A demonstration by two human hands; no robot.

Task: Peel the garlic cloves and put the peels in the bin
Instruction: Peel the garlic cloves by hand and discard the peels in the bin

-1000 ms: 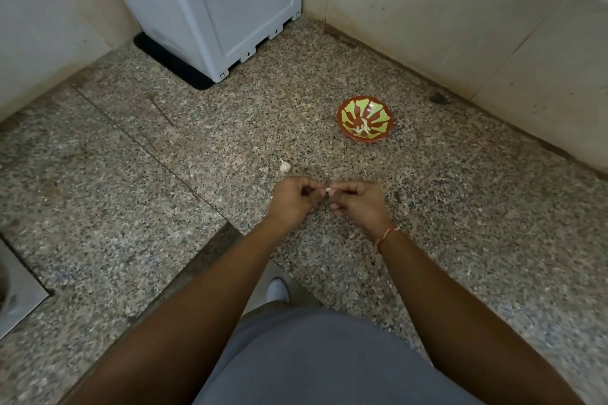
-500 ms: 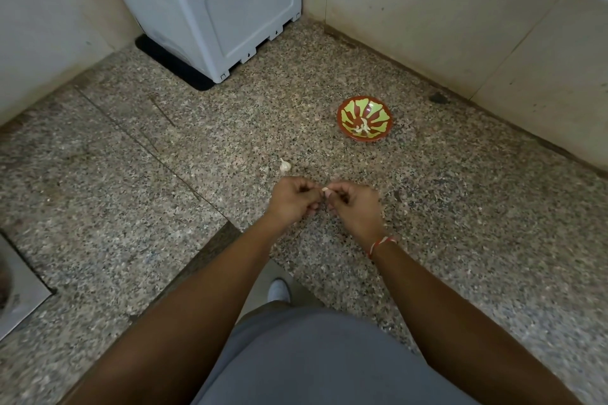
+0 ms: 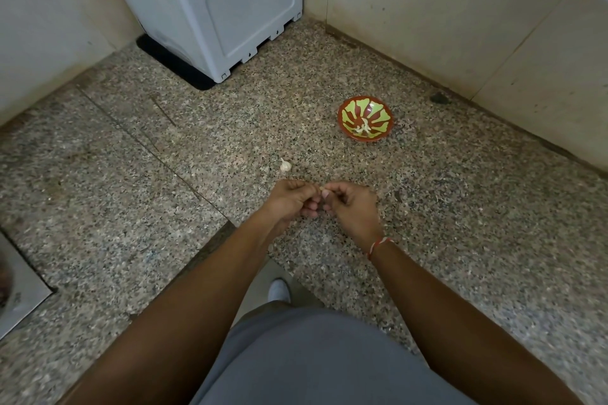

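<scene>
Two hands meet over the middle of the speckled stone surface, knuckles almost touching. The left hand has its fingers curled in, and the right hand mirrors it, thumb and fingers pinching a small pale garlic clove that pokes out at the top between them. Both hands pinch that same clove, held just above the stone.

Just beyond the left hand, a second garlic piece lies alone, apart from the knuckles. Farther out and to the right sits the red and green bowl, with a few white bits at its bottom; whether they are cloves or peels cannot be told. It stands well apart from the hands and near the right wall.

Open stone runs wide on both sides of the arms. A seam line cuts diagonally across on the left. The near edge of the surface drops away under the forearms, where a pale shoe shows below. At the back corner a grey plastic box stands on a dark mat. A metal edge shows at far left. A red and white thread circles the right wrist.
</scene>
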